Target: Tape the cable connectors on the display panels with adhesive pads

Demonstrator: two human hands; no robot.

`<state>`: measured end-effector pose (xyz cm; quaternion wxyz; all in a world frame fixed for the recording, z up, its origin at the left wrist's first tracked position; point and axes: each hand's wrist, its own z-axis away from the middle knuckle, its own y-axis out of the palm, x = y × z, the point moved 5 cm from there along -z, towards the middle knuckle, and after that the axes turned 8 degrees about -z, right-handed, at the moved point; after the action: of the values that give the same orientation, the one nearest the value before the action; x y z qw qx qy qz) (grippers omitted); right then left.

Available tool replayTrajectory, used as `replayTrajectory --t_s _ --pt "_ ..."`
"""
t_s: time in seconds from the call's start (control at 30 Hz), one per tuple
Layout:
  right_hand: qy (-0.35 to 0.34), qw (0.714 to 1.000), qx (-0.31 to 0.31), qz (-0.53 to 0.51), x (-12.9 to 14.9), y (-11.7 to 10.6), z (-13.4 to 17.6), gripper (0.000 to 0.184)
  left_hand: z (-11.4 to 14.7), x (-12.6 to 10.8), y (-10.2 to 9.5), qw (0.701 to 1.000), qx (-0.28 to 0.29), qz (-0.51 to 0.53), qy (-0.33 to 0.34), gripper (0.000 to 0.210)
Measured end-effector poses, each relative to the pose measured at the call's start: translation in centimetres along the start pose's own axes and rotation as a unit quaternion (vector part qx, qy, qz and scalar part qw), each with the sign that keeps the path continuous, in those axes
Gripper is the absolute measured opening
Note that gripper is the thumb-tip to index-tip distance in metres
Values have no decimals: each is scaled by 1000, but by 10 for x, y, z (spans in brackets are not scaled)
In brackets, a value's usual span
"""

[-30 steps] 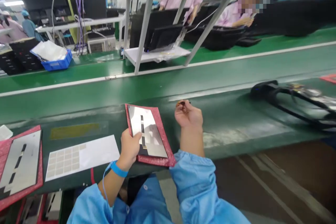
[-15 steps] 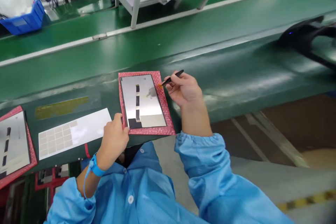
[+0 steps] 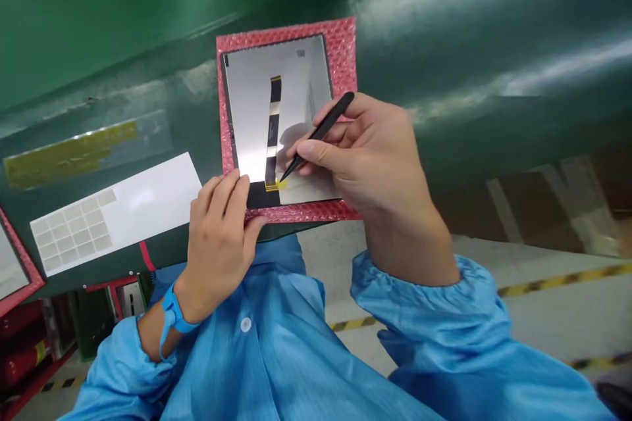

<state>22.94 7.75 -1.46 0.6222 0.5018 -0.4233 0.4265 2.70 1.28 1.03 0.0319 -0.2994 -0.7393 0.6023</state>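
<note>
A silvery display panel (image 3: 251, 105) with a dark ribbon cable (image 3: 273, 131) running down its middle lies on a red bubble-wrap sheet (image 3: 343, 56). My right hand (image 3: 370, 151) is closed around black tweezers (image 3: 328, 122), whose tip is at a small yellow tape piece (image 3: 282, 183) by the cable's lower end. My left hand (image 3: 220, 233) rests at the lower left corner of the panel, fingers stretched out over the edge and thumb along the bubble wrap. A blue wrist strap (image 3: 174, 316) circles my left wrist.
A white sheet with pale square stickers (image 3: 148, 197) lies to the left, below a strip of yellow tape pieces on clear film (image 3: 74, 154). Part of another panel on red wrap (image 3: 24, 256) shows at the left edge. The green bench's front edge runs just below.
My right hand has brought the tweezers and yellow tape from the panel's right side down to the cable's lower end. My left fingers have spread flatter. The view has tilted down and closer.
</note>
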Motion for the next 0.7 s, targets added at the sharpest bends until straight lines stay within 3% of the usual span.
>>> replayTrajectory --t_s 0.17,0.7 --pt "-19 999 19 25 0 -4 -3 42 -2 3 7 999 15 36 -9 56" --pt "-37 996 -41 72 16 7 1 34 -5 -4 2 999 5 52 -2 49"
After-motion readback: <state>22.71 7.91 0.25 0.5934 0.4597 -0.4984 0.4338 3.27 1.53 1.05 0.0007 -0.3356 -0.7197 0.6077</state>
